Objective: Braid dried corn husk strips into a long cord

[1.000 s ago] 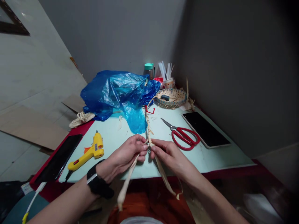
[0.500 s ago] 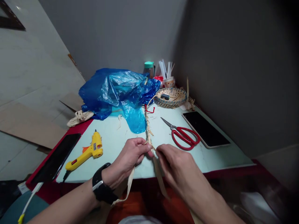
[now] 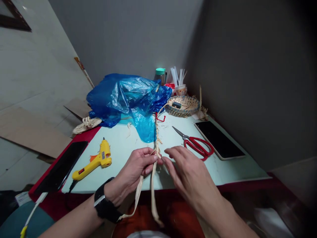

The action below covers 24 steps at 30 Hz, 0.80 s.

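Note:
A pale braided strip of dried leaf (image 3: 156,134) runs down the light table from a red thread near the blue bag toward me. My left hand (image 3: 135,168), with a black watch on the wrist, is closed in a pinch on the braid's near end. Two loose leaf strands (image 3: 152,195) hang from it over the table edge. My right hand (image 3: 189,173) sits just right of the pinch, fingers bent and touching the strands beside the left fingertips.
A yellow glue gun (image 3: 95,161) lies at the left, red scissors (image 3: 196,144) and a dark tablet (image 3: 219,140) at the right. A crumpled blue plastic bag (image 3: 126,99), a woven basket (image 3: 182,105), a cup of sticks and a bottle stand at the back.
The right hand has shifted a strand leftward, so both loose strands now hang near the middle. The left hand keeps its pinch on the braid's end.

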Each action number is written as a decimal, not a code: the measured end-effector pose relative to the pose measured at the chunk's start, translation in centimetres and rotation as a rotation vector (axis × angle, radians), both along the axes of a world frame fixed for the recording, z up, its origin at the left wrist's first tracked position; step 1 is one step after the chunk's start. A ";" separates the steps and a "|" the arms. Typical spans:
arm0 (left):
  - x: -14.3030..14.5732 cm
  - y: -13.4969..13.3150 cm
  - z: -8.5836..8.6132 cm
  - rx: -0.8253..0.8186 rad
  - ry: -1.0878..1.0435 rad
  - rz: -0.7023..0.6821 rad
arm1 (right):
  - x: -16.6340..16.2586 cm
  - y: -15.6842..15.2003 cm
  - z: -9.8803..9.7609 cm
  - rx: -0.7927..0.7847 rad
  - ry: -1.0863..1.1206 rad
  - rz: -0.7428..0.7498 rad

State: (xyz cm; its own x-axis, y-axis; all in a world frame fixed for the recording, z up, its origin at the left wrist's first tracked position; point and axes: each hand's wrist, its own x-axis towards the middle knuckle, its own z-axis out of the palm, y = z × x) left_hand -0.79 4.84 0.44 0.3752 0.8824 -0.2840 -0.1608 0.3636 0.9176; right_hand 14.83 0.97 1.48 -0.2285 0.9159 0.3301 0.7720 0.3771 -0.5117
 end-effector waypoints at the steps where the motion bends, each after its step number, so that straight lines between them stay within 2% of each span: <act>1: 0.0 0.0 0.0 0.006 -0.002 0.000 | 0.2 0.6 0.0 -0.092 0.078 0.019; 3: 0.0 -0.1 -0.1 0.038 0.011 0.000 | 0.2 1.6 -0.3 -0.271 0.234 0.100; 5: 0.0 -0.2 -0.1 0.102 0.065 -0.004 | -0.1 2.5 -1.0 -0.374 0.349 0.164; 9: -0.3 -0.2 0.0 0.203 0.182 -0.043 | -0.6 3.4 -2.1 -0.389 0.380 0.182; 12: -0.5 -0.5 0.2 0.199 0.235 -0.065 | -0.5 3.5 -2.4 -0.366 0.390 0.199; 16: -1.0 -0.8 0.8 0.178 0.414 -0.058 | -0.2 3.4 -2.5 -0.379 0.470 0.183; 18: -1.3 -0.9 1.2 0.295 0.548 -0.031 | -0.2 3.3 -2.6 -0.421 0.528 0.178; 22: -1.4 -1.8 1.5 0.714 0.853 0.066 | -0.4 3.0 -2.7 -0.465 0.667 0.192; 24: -1.0 -2.7 0.9 0.910 0.927 0.035 | -0.4 2.9 -2.6 -0.479 0.738 0.217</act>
State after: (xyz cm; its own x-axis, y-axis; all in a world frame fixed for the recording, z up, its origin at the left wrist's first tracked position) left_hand -1.78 2.15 1.35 0.3357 0.8998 0.2789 0.6659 -0.4360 0.6053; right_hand 14.47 3.89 -1.07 -0.2935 0.9543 0.0559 0.1218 0.0953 -0.9880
